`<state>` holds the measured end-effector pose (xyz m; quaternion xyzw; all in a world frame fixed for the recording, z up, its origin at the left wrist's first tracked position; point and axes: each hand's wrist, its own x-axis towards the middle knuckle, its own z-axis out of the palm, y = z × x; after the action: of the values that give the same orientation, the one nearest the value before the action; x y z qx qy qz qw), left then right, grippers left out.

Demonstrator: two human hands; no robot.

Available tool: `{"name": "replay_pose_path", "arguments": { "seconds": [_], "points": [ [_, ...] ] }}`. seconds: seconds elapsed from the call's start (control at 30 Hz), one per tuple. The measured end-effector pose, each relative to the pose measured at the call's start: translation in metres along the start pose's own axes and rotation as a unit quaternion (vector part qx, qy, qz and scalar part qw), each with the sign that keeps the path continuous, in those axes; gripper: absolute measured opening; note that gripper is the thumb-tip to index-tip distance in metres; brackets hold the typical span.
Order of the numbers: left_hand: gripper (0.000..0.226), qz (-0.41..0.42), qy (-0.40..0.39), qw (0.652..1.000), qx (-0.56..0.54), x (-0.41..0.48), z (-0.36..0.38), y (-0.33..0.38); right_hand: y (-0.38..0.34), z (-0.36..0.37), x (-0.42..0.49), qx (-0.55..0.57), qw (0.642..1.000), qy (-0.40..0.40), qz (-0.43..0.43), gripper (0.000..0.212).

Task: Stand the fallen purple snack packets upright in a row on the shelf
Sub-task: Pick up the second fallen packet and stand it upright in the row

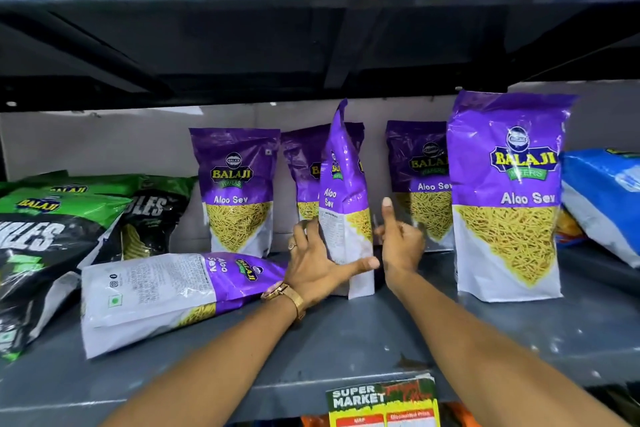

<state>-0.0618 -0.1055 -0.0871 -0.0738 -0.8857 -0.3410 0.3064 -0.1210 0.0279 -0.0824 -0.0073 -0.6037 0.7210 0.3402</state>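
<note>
Fingers (304, 236) of the left hand (317, 262) wrap around a purple packet (344, 204), thumb across its front, holding it upright and turned sideways near the middle of the shelf (346, 340). Right hand (401, 239) is half open beside it, one finger up, holding nothing. Another purple packet, the fallen packet (166, 288), lies flat toward the left front edge.

Purple Aloo Sev packet (346, 204) upright, turned edge-on, mid-shelf, fallen packet (173, 291) lying flat to its left, large packet (507, 198) standing right, three upright packets (237, 191) behind it
</note>
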Motion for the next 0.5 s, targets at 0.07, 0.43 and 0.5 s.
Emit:
{"name": "replay_pose_path", "arguments": {
  "seconds": [0.07,0.43,0.5],
  "points": [
    [0.118,0.008,0.028,0.999,-0.013,-0.002,0.002,0.003,0.003,0.0,0.002,0.007,0.996,-0.031,0.082,0.062],
    [0.061,-0.084,-0.126,0.95,-0.273,0.013,-0.027,-0.031,0.006,0.005,0.015,-0.049,0.977,-0.124,0.166,0.05],
    [0.067,-0.095,-0.084,0.959,-0.254,0.015,-0.03,-0.033,0.007,0.002,0.015,-0.056,0.985,-0.097,0.128,0.03]
  ]
}}
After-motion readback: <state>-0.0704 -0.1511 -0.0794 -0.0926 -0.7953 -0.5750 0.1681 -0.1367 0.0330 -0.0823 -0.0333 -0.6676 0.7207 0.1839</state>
